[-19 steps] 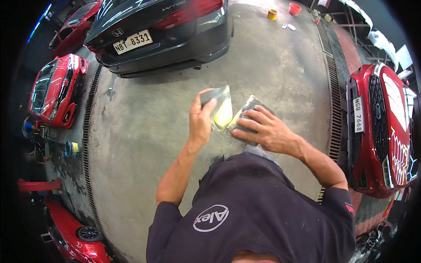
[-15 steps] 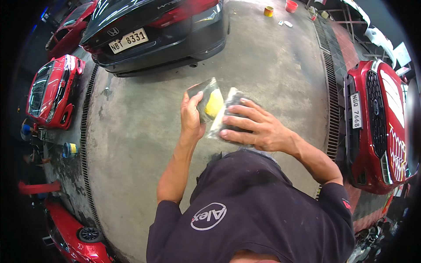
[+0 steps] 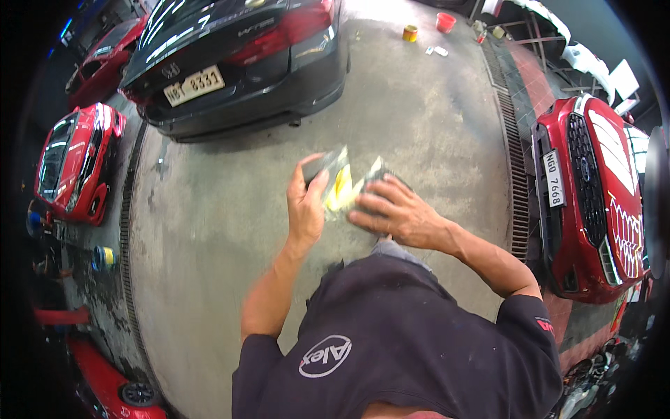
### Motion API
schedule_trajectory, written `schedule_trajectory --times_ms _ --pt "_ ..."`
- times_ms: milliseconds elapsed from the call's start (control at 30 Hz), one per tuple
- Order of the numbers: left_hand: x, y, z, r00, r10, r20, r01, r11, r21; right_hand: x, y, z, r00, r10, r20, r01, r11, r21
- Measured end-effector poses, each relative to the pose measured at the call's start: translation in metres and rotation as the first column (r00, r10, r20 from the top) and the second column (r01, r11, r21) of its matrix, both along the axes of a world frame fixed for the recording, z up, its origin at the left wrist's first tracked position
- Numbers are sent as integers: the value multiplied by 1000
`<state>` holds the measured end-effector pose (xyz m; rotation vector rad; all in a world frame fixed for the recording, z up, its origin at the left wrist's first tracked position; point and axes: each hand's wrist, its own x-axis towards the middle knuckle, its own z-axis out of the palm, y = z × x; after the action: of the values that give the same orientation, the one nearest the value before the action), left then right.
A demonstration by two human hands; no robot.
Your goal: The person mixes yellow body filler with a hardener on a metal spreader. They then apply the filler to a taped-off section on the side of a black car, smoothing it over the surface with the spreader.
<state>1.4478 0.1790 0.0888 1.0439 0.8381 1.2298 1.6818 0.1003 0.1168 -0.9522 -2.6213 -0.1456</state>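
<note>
My left hand (image 3: 306, 209) grips a dark, flat plate (image 3: 333, 160) between the thumb and fingers. A yellow, paste-like smear (image 3: 340, 185) lies on its face, toward the right edge. Held close beside it, a second dark plate (image 3: 375, 170) with pale smears along its edge is in my right hand (image 3: 401, 213), whose fingers lie over it. The inner edges of the plates come near each other at the bottom, where motion blur hides whether they touch. Both hands are held in front of my dark shirt (image 3: 412, 314), above the concrete floor.
A dark car (image 3: 230, 84) stands ahead on the left. Red cars (image 3: 73, 164) line the left side, and another red car (image 3: 593, 202) is at the right. Slotted floor drains (image 3: 513, 140) run along both sides. A yellow can (image 3: 410, 33) and a red bucket (image 3: 445, 22) stand far ahead.
Both hands have moved slightly lower in the view, still holding the plates. The left plate now looks more edge-on, with its yellow smear narrower. The surroundings have shifted a little left.
</note>
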Motion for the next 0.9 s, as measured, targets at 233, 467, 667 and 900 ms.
schedule_trajectory --times_ms 233,467,667,900 --pt "20 -10 16 986 -43 -159 74 978 195 -5 3 10 997 -71 44 70 997 8" --pt "-1 21 3 956 74 283 7 961 -275 -13 5 29 990 94 -102 -98 995 -36" --pt "12 -26 43 897 73 437 114 915 -388 -9 2 4 874 98 -476 -155 984 -83" --pt "5 -16 28 878 33 478 148 930 -337 -13 3 18 604 -360 -711 19 899 -438"
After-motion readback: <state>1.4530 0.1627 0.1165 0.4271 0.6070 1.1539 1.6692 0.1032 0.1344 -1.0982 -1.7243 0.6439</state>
